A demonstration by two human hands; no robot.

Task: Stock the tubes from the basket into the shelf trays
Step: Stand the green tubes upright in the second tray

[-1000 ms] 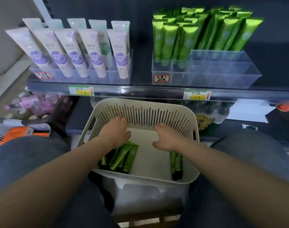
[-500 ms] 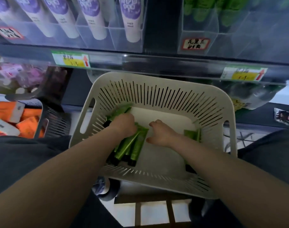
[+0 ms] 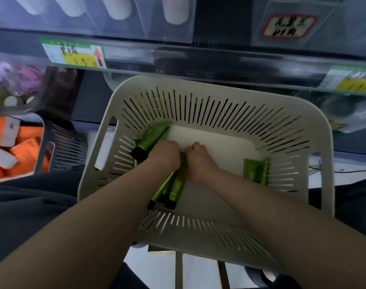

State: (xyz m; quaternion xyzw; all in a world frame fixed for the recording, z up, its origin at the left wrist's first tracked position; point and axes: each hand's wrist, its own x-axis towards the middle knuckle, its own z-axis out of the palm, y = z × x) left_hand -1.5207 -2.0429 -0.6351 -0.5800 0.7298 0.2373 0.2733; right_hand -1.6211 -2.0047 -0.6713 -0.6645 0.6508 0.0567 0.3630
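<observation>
Both hands were down inside the cream slotted basket point(image 3: 250, 113), just beside each other, left of its centre. The left hand point(image 3: 165, 155) was curled over a bundle of green tubes point(image 3: 174, 189) that lay on the basket floor, black caps pointing near. The right hand point(image 3: 196, 161) was also bent into a fist, gripping the same bundle from the right. The fingertips of both hands were hidden under the knuckles. One more green tube point(image 3: 152, 137) lay at a slant against the basket's far-left wall, its black cap beside the left hand. A separate pair of green tubes point(image 3: 256, 172) lay at the right side of the basket, partly covered by the right forearm.

Beyond the basket ran the shelf edge point(image 3: 198, 59), which carried a yellow price label point(image 3: 73, 54) with a red arrow. Above it stood a clear left tray point(image 3: 167, 32) holding white tube ends point(image 3: 117, 9), and a clear right tray point(image 3: 334, 28) with a red-bordered handwritten label point(image 3: 289, 26). At far left a dark basket point(image 3: 61, 142) held orange packs point(image 3: 26, 151).
</observation>
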